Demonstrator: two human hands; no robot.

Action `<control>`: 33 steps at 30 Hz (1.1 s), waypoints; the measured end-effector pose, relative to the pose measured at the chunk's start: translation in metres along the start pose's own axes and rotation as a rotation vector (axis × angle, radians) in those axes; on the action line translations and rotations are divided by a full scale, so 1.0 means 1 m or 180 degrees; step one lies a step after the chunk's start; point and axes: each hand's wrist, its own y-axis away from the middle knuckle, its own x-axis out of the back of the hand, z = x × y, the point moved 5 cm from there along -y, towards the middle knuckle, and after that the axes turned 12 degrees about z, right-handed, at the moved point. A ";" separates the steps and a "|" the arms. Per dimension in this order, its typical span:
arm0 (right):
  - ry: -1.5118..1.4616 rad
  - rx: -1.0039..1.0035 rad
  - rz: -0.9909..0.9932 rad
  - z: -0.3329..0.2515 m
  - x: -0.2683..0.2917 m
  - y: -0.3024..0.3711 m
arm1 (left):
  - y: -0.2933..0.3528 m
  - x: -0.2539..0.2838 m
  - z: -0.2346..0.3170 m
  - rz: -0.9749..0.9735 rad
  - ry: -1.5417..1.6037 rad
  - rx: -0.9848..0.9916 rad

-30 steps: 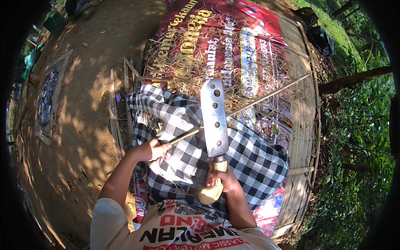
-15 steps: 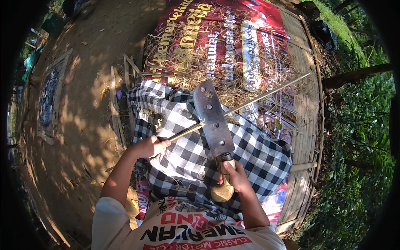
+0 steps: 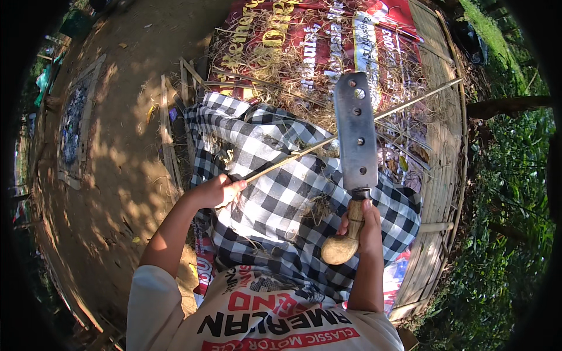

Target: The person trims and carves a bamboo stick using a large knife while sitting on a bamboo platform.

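My left hand (image 3: 220, 191) is closed round the near end of a long thin bamboo strip (image 3: 293, 158), which slants up to the far right across my lap. In my right hand (image 3: 367, 227) is the wooden handle of a broad cleaver-like knife (image 3: 356, 126), its blade pointing away from me with several round holes along it. The blade crosses over the strip and hides part of it; whether they touch I cannot tell. A black-and-white checked cloth (image 3: 281, 202) covers my lap under both hands, with a few shavings on it.
Beyond the cloth, curly shavings (image 3: 257, 70) lie over a red printed banner (image 3: 295, 38) on a bamboo platform (image 3: 442, 134). Split bamboo pieces (image 3: 167, 134) lie at its left side. Bare ground (image 3: 126, 169) stretches left; green plants (image 3: 503, 193) grow on the right.
The knife has moved right and farther away along the strip, and its blade has turned more upright. My left hand keeps its hold on the strip, shifted slightly right and away.
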 end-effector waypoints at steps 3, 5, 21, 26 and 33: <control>0.0009 -0.0278 -0.0044 0.020 0.000 0.003 | -0.006 0.000 -0.005 0.0007 -0.0409 -0.0133; 0.0373 -0.0501 -0.0432 0.034 -0.006 0.015 | -0.007 -0.001 -0.006 -0.0254 -0.0434 -0.0160; 0.0483 -0.0459 -0.0423 0.030 -0.005 0.019 | -0.011 0.001 -0.012 -0.0066 -0.1176 -0.0538; -0.0124 -0.0320 -0.0379 0.018 0.004 0.009 | -0.007 0.000 -0.003 0.0111 -0.1133 -0.0548; 0.0274 -0.0457 -0.0500 0.027 0.004 0.017 | -0.005 -0.005 -0.014 0.0100 -0.0827 -0.0687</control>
